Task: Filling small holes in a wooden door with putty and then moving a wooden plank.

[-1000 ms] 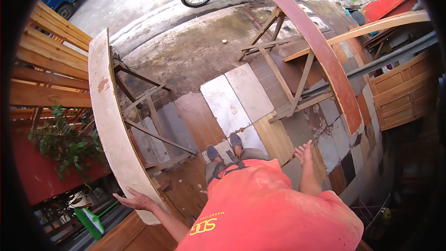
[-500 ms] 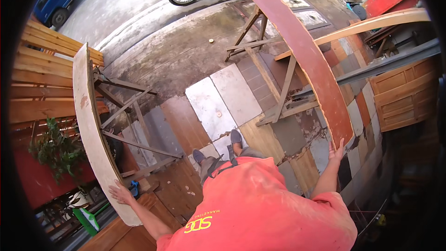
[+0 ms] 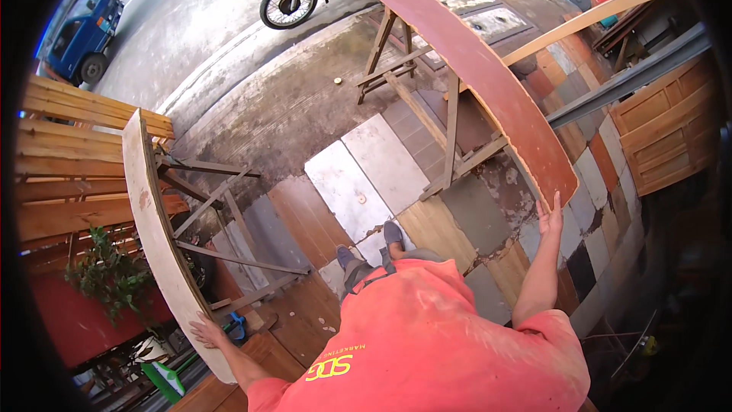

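Observation:
My left hand (image 3: 207, 330) lies with its fingers spread on a long pale board (image 3: 142, 202) at the left, near the board's near end. That board rests on a wooden sawhorse (image 3: 221, 202). To the right, a long red-brown board (image 3: 465, 53) with rough, pale-chipped edges slants from the far middle toward me, over a second sawhorse (image 3: 451, 126). My right hand (image 3: 550, 217) holds its near end from below, fingers pointing up against the edge. The board partly hides those fingertips.
Mixed tiles (image 3: 351, 175) cover the ground between the sawhorses. A motorcycle (image 3: 290, 4) stands by the board's far end, and a blue vehicle (image 3: 80, 38) is on the road. Stacked planks (image 3: 76, 160) and a plant (image 3: 107, 275) line the left. A metal beam (image 3: 633, 76) and wooden panel (image 3: 671, 141) lie right.
The view has turned slightly, shifting the whole scene. My right hand and the red-brown board's near end appear higher in the picture. Both hands stay at their boards.

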The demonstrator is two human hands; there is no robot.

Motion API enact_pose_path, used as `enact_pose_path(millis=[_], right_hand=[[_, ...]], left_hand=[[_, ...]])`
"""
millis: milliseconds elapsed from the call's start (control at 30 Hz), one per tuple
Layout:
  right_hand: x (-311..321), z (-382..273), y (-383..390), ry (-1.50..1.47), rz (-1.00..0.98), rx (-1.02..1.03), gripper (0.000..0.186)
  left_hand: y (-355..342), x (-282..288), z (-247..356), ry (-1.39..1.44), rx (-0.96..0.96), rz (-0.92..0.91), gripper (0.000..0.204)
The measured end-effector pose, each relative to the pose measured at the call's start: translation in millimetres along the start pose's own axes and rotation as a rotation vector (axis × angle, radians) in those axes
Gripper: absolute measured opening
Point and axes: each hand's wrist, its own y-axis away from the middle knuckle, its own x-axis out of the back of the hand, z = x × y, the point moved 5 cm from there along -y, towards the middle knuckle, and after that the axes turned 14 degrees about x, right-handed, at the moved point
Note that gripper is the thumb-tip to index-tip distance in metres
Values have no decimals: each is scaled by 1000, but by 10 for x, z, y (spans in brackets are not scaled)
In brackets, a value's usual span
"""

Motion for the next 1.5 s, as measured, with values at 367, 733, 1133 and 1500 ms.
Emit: enact_pose_path(millis=[367, 733, 1133, 1500], right_hand=[[-49, -2, -210, 427, 358, -82, 75], [-2018, -192, 227, 1787, -494, 541, 74], [-1436, -287, 657, 1783, -511, 716, 95], [-525, -189, 635, 1727, -87, 658, 97]], left_hand=[[31, 26, 5, -29, -24, 54, 92], [-104, -11, -90, -44, -76, -89, 98], [163, -22, -324, -148, -336, 25, 101], [406, 129, -1009, -85, -394, 165, 104]])
